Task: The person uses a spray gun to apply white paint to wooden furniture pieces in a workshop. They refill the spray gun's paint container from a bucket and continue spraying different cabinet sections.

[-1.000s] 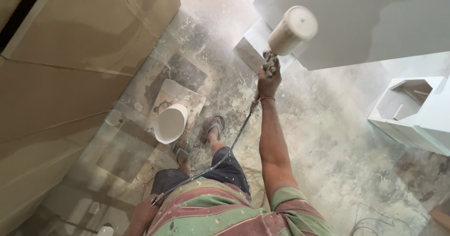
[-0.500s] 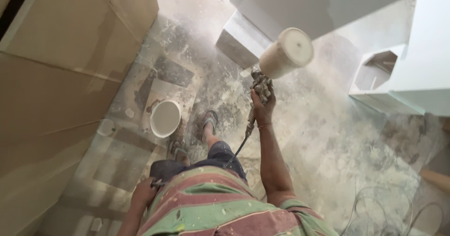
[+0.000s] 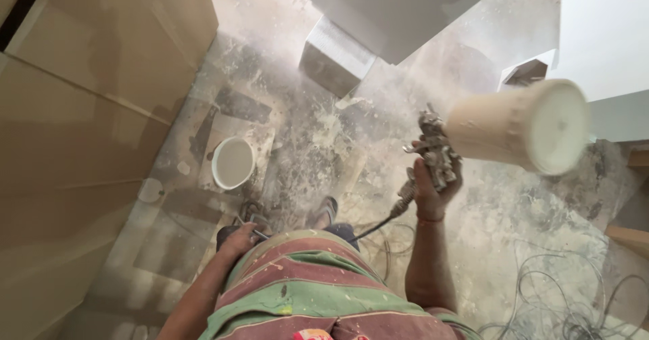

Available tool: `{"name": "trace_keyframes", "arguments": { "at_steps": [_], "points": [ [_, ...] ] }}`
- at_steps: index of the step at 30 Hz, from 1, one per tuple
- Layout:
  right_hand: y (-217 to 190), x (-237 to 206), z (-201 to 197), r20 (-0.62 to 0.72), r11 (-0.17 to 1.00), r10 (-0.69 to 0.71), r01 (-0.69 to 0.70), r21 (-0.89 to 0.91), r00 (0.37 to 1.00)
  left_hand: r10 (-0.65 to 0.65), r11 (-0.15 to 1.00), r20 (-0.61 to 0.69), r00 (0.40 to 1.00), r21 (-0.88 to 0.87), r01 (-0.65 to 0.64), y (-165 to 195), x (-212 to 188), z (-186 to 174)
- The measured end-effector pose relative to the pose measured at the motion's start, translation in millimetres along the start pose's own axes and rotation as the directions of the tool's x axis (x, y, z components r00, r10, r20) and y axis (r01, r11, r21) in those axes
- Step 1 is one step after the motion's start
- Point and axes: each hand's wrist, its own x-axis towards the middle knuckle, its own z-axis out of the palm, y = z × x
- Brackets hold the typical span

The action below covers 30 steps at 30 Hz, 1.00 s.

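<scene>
Paint-spattered floor [image 3: 324, 151] lies below. Spray gun [image 3: 436, 152] is gripped at its handle by the closed right hand [image 3: 433, 188]; likely top-heavy under its cup [image 3: 520, 125]. Left hand [image 3: 238, 240] rests curled at the hip, seemingly empty.

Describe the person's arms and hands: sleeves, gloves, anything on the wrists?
Both hands are bare, no gloves. The right hand has a thin reddish band at the wrist. The left hand shows no band or watch. Forearms are uncovered; short sleeves of a paint-flecked shirt, striped green and dull red, end near the shoulders.
</scene>
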Motion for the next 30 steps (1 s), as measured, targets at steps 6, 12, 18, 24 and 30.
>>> {"name": "trace_keyframes", "arguments": {
  "at_steps": [6,12,18,24,30],
  "points": [
    [-23.6,22.3,-109.5,-0.066,0.992,-0.105,0.11,0.066,0.992,-0.122,0.99,0.24,0.963,0.101,0.101,84.7,38.1,54.4],
    [-25.2,31.6,-242.5,-0.045,0.979,-0.205,0.203,-0.031,0.978,0.017,0.976,0.355,0.935,0.195,-0.092,184.8,96.9,134.4],
    [24.8,6.1,-307.3,-0.126,0.992,0.011,-0.026,-0.12,0.992,0.134,0.991,0.08,0.988,-0.035,-0.132,303.5,136.6,150.4],
    [100.4,-18.3,-264.7,0.023,0.997,0.009,-0.007,-0.071,1.0,0.674,0.678,-0.279,0.684,-0.135,-0.723,427.2,126.4,105.1],
    [123.1,-26.5,-205.7,0.305,0.985,-0.11,0.145,-0.096,0.946,0.564,0.573,-0.447,0.695,-0.395,-0.718,446.5,140.1,111.9]
  ]
}}
